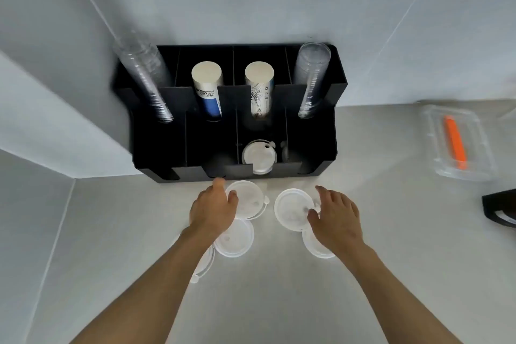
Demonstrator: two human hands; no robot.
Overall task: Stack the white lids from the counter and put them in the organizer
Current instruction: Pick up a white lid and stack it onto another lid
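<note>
Several white round lids lie on the pale counter in front of a black organizer (321, 159). My left hand (213, 209) rests on the left edge of the far-left lid (248, 200), fingers spread around its rim. My right hand (335, 218) touches the right side of another lid (291, 208), thumb on its top. A third lid (236, 240) lies just below my left hand, a fourth (314, 247) shows partly under my right wrist, and a fifth (202, 267) peeks out beneath my left forearm. A stack of white lids (258, 156) sits in the organizer's third front compartment.
The organizer's back row holds two stacks of clear cups (145, 78) (311, 78) and two stacks of paper cups (208, 86) (259, 86). A clear plastic box with an orange item (456, 145) lies at right, a black object (502, 208) at the right edge. Walls close off the left and back.
</note>
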